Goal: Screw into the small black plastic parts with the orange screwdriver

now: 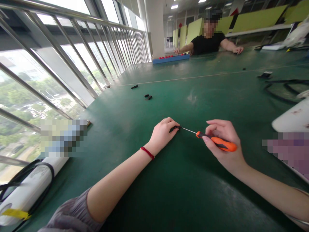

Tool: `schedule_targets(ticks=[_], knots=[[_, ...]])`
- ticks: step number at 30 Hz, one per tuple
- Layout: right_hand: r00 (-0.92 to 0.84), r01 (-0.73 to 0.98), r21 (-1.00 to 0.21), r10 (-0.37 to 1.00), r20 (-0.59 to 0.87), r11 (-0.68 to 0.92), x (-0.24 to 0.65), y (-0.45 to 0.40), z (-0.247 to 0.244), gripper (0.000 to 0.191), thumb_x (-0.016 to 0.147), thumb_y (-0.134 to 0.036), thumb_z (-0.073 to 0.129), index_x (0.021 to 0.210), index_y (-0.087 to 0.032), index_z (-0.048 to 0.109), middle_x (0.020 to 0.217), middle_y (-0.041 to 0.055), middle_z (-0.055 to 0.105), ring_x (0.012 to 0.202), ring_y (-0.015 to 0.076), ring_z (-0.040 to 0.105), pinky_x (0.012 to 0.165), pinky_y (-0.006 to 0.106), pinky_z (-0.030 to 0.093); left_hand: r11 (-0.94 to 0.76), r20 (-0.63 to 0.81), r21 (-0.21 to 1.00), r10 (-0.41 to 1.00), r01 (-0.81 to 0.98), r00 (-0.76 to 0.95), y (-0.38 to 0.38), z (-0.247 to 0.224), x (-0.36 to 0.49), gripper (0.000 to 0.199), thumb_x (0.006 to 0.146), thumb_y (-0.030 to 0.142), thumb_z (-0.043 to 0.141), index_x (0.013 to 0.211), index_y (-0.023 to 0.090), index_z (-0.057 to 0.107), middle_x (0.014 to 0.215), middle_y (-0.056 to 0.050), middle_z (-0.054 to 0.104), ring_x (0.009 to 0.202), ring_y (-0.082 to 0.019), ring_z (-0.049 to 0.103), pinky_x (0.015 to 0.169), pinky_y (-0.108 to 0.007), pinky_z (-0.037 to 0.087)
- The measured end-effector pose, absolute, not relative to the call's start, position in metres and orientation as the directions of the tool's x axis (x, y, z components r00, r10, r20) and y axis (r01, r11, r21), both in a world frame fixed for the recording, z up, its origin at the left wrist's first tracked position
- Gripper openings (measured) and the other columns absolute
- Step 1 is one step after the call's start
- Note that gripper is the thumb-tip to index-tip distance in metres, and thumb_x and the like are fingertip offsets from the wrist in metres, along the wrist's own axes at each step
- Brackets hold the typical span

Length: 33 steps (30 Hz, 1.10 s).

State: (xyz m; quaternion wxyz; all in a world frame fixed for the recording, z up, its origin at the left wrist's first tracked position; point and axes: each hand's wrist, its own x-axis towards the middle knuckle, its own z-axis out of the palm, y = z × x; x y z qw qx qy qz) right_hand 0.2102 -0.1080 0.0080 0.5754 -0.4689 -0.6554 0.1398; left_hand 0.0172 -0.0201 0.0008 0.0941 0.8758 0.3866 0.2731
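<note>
Grip point(230, 158) on screwdriver point(227, 145); table point(120, 119), office point(256, 21) perhaps.

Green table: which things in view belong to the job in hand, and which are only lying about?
In the job:
orange-and-black screwdriver, in the right hand
small black part, in the left hand

Apparently lying about:
white bar, left
black cable, right
blue strip, far end
small black pieces, perhaps related
</note>
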Motion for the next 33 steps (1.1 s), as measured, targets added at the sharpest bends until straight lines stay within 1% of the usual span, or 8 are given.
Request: schedule_targets(ticks=[6,12,16,19,22,29,31,33], knots=[[0.052,0.513,-0.732,0.835,0.548,0.448,0.2091,-0.1118,0.0121,0.014,0.079,-0.021,0.060,0.092,-0.024,0.055,0.059,-0.0044,0.057,0.049,0.0113,0.057,0.045,0.023,0.044,-0.691,0.412,0.372,0.722,0.620,0.556,-0.0202,0.0007,0.0170,0.018,0.086,0.020,0.053,0.097,0.020,0.067,0.098,-0.003,0.064,0.091,-0.015,0.059,0.079,-0.028,0.050],[0.122,0.516,-0.673,0.732,0.670,0.530,0.2102,-0.1086,0.0080,0.019,0.075,-0.017,0.062,0.091,-0.024,0.054,0.080,0.0008,0.058,0.066,0.0142,0.060,0.061,0.029,0.051,-0.683,0.417,0.385,0.728,0.620,0.544,-0.0194,-0.0014,0.0169,0.018,0.086,0.021,0.054,0.098,0.020,0.068,0.097,-0.002,0.065,0.088,-0.015,0.060,0.077,-0.028,0.050],[0.034,0.442,-0.725,0.798,0.601,0.528,0.2108,-0.1087,0.0091,0.030,0.078,-0.017,0.058,0.106,-0.024,0.049,0.063,-0.0049,0.049,0.051,0.0121,0.052,0.049,0.027,0.045,-0.693,0.421,0.376,0.719,0.615,0.553,-0.0197,-0.0011,0.0171,0.018,0.086,0.020,0.054,0.097,0.021,0.069,0.097,-0.003,0.065,0.090,-0.015,0.059,0.078,-0.029,0.050],[-0.004,0.500,-0.710,0.822,0.570,0.495,0.2106,-0.1113,0.0118,0.020,0.080,-0.019,0.057,0.098,-0.024,0.052,0.053,-0.0071,0.048,0.043,0.0103,0.048,0.044,0.025,0.040,-0.701,0.422,0.373,0.711,0.607,0.562,-0.0199,-0.0002,0.0169,0.018,0.086,0.019,0.054,0.097,0.021,0.068,0.097,-0.003,0.064,0.090,-0.016,0.059,0.077,-0.028,0.050],[0.017,0.544,-0.690,0.816,0.578,0.478,0.2100,-0.1128,0.0127,0.011,0.080,-0.021,0.058,0.090,-0.024,0.054,0.054,-0.0058,0.053,0.045,0.0109,0.052,0.044,0.024,0.040,-0.707,0.422,0.373,0.706,0.601,0.569,-0.0200,0.0005,0.0166,0.018,0.085,0.019,0.055,0.097,0.021,0.068,0.096,-0.003,0.064,0.090,-0.016,0.059,0.077,-0.028,0.050],[0.133,0.473,-0.692,0.732,0.668,0.545,0.2097,-0.1091,0.0084,0.030,0.073,-0.017,0.062,0.100,-0.025,0.051,0.079,0.0008,0.056,0.067,0.0154,0.059,0.061,0.030,0.052,-0.709,0.427,0.370,0.703,0.600,0.568,-0.0203,0.0004,0.0166,0.017,0.084,0.019,0.056,0.095,0.021,0.068,0.096,-0.003,0.063,0.090,-0.015,0.058,0.077,-0.028,0.050],[0.103,0.431,-0.730,0.775,0.623,0.530,0.2101,-0.1095,0.0089,0.036,0.075,-0.017,0.061,0.108,-0.024,0.048,0.071,-0.0018,0.053,0.061,0.0147,0.056,0.056,0.029,0.050,-0.709,0.426,0.372,0.704,0.600,0.568,-0.0204,0.0004,0.0166,0.017,0.084,0.019,0.056,0.096,0.020,0.068,0.096,-0.003,0.063,0.090,-0.015,0.058,0.077,-0.027,0.050],[0.061,0.451,-0.736,0.806,0.589,0.504,0.2103,-0.1111,0.0105,0.030,0.078,-0.018,0.059,0.105,-0.024,0.049,0.061,-0.0048,0.050,0.051,0.0127,0.052,0.050,0.028,0.046,-0.709,0.424,0.375,0.704,0.597,0.570,-0.0205,0.0006,0.0166,0.017,0.084,0.018,0.055,0.096,0.020,0.068,0.096,-0.003,0.062,0.090,-0.015,0.058,0.076,-0.027,0.050]])
